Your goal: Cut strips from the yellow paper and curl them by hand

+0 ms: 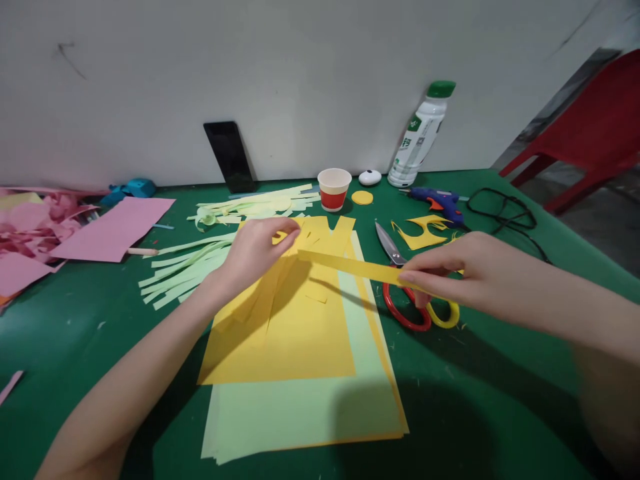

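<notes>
Green counter [75, 320], pale wall [300, 80]. Yellow strip [360, 268] at frame centre; right hand [457, 270] pinches its right end between fingers. Left hand [263, 243] near other end, finger grip unclear. Strip likely light, limp, easily creased; hold ends.

No text can be read for certain. The only print stands on the white bottle [419, 143] leaning at the upper right of the frame: a green patch with a small white sign in it, dark characters lower on its left side, and a greyish square block beside them. The lettering is too small and slanted to make out, perhaps Chinese.
</notes>
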`<state>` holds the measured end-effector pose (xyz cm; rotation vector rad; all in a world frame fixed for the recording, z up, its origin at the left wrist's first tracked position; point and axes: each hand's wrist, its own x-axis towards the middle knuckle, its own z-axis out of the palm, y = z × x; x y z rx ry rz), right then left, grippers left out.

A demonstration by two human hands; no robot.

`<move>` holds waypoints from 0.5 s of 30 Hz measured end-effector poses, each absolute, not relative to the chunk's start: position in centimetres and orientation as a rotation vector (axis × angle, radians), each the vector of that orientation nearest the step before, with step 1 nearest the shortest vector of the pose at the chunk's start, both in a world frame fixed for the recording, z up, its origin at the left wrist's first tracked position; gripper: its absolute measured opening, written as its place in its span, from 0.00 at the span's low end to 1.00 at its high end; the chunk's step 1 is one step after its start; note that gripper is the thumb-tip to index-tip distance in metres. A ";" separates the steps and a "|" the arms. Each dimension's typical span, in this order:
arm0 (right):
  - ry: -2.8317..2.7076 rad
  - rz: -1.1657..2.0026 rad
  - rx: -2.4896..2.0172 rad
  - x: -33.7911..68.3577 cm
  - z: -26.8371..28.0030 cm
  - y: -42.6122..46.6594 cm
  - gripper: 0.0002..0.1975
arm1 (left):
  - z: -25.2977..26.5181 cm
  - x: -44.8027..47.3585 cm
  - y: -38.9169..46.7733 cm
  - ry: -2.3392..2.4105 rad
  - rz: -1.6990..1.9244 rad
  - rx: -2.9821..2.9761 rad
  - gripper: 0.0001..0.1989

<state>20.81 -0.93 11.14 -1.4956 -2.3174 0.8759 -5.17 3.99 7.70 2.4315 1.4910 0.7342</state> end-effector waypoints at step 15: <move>-1.453 1.839 -1.001 20.7 10.0 2.7 0.27 | 9.0 -2.3 0.2 0.963 0.704 2.000 0.11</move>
